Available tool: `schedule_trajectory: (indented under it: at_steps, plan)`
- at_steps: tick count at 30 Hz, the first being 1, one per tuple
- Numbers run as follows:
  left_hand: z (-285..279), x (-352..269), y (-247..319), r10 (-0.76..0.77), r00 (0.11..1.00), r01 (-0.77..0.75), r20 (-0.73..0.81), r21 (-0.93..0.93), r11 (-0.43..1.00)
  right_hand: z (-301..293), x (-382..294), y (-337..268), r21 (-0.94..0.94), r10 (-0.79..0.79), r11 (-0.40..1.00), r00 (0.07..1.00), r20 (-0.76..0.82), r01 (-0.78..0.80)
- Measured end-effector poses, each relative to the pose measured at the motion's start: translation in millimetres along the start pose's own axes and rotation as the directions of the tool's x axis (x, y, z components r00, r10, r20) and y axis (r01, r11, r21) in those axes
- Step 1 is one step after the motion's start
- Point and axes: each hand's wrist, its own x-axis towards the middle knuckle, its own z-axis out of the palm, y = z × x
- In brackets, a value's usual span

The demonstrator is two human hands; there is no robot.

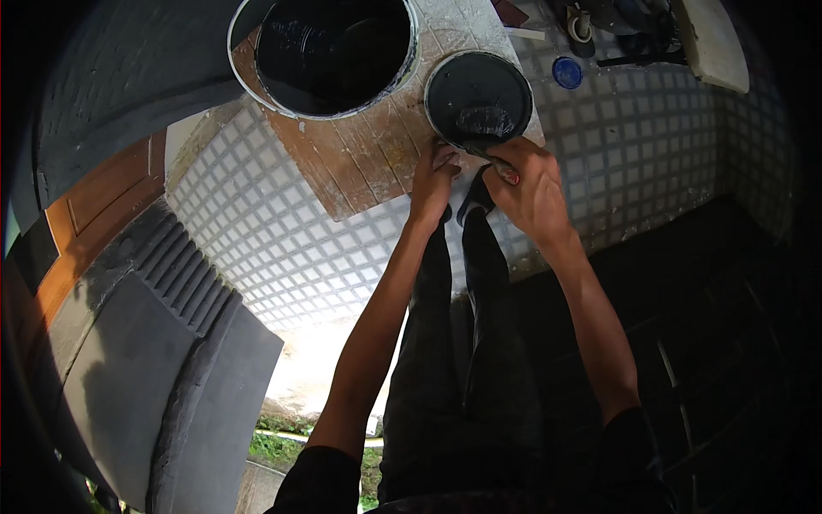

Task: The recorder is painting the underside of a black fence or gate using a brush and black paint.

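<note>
A small round container of dark paint stands on a paint-spattered wooden board. My left hand is at its near left rim, fingers bent; whether it grips the rim cannot be told. My right hand is shut on a tool handle with a red end, at the near right rim. The tool's head is hard to make out against the dark container. To the left, a large bucket of dark liquid stands on the board.
Light checked tiles surround the board. A blue lid lies on them to the right, below a pale slab-like object and dark clutter. A grey ridged structure and an orange-brown wooden door are at the left.
</note>
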Motion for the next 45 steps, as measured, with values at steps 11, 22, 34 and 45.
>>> schedule_trajectory:
  at_steps: [11, 22, 34, 45]
  plan:
    - [-2, 1, 3, -0.087, 0.996, 0.086, 0.013, 0.059, 0.995, -40, 26, 44, 0.416, 0.543, 0.758, 0.839, 0.026, -0.503]
    - [-5, 7, -2, -0.064, 0.996, 0.058, 0.062, 0.101, 0.993, 19, -53, 64, 0.93, 0.572, 0.351, 0.812, -0.117, -0.113]
    - [7, 9, -7, -0.113, 0.991, 0.104, 0.064, 0.13, 0.986, 79, -31, 38, 0.639, 0.512, 0.764, 0.687, -0.515, -0.09]
    - [5, 6, -6, -0.126, 0.991, 0.121, 0.039, 0.103, 0.987, 55, -53, 15, 0.174, 0.257, 0.966, 0.799, -0.544, -0.193]
